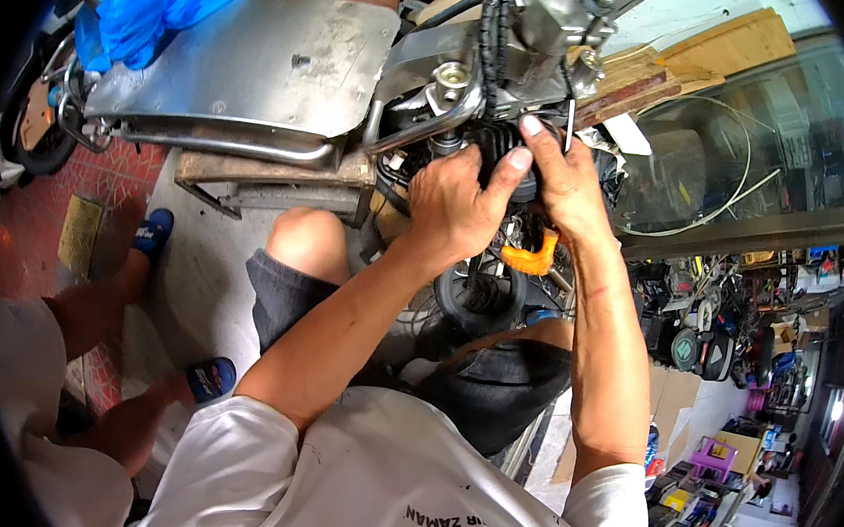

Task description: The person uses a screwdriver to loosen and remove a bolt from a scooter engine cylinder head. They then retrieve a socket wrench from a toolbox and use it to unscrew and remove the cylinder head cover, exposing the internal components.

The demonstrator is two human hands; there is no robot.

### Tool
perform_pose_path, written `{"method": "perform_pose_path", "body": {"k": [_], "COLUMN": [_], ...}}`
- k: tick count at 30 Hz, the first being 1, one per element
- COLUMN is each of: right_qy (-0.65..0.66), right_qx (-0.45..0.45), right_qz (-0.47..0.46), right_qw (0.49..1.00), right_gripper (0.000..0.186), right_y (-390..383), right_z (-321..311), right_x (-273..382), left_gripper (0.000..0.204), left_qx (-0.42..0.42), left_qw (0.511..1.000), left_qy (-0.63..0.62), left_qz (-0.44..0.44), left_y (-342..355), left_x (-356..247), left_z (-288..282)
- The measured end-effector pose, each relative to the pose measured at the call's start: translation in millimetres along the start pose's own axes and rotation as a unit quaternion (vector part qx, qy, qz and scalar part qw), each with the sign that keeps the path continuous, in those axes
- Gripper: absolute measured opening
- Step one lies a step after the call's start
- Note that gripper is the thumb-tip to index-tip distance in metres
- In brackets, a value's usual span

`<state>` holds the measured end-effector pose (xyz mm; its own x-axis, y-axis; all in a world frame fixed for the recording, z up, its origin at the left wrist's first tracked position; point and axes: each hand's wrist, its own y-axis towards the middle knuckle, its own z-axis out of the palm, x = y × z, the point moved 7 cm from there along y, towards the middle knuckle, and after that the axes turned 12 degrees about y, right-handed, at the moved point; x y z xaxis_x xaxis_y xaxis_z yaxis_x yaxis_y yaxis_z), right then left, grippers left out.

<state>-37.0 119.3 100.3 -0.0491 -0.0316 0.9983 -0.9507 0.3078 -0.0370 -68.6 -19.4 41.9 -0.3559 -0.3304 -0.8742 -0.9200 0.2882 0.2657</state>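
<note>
My left hand (461, 202) and my right hand (569, 183) are close together at the metal frame (453, 122) in front of me. Both have their fingers curled round a black ribbed part (498, 143), thumbs on top and pointing away from me. My hands hide much of it, so its exact kind is unclear. Black cables in a spiral wrap (493, 41) run down to it from the far side. Below my right wrist an orange curved handle (530, 256) sticks out. A small black wheel (479, 293) sits lower, between my knees.
At left, a flat silver metal plate (289, 60) with a tube edge rests on a wooden stand (211, 170). Blue plastic bags (150, 9) lie at its far end. A glass case (737, 160) bearing wood boards stands at right. Another person's leg (103, 288) is at left.
</note>
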Motion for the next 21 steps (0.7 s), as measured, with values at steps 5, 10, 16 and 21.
{"method": "perform_pose_path", "body": {"k": [5, 10, 16, 21], "right_qy": [-0.057, -0.112, -0.035, -0.010], "right_qx": [-0.014, -0.052, -0.090, -0.113], "right_qz": [0.024, 0.058, 0.071, 0.053], "right_qw": [0.998, 0.991, 0.993, 0.992], "right_gripper": [0.037, 0.047, 0.047, 0.043], "right_y": [6, 6, 0, -3], "right_z": [7, -4, -19, -19], "right_x": [10, 19, 9, 19], "left_gripper": [0.092, 0.092, 0.103, 0.104], "left_qx": [0.043, 0.116, 0.146, 0.161], "left_qw": [0.998, 0.992, 0.983, 0.966], "left_qy": [0.011, 0.016, -0.110, -0.202], "left_qz": [-0.044, -0.056, -0.011, -0.003], "left_y": [-2, -1, -3, -1], "left_x": [0, -6, -1, -5], "left_z": [-5, -1, 31, 49]}}
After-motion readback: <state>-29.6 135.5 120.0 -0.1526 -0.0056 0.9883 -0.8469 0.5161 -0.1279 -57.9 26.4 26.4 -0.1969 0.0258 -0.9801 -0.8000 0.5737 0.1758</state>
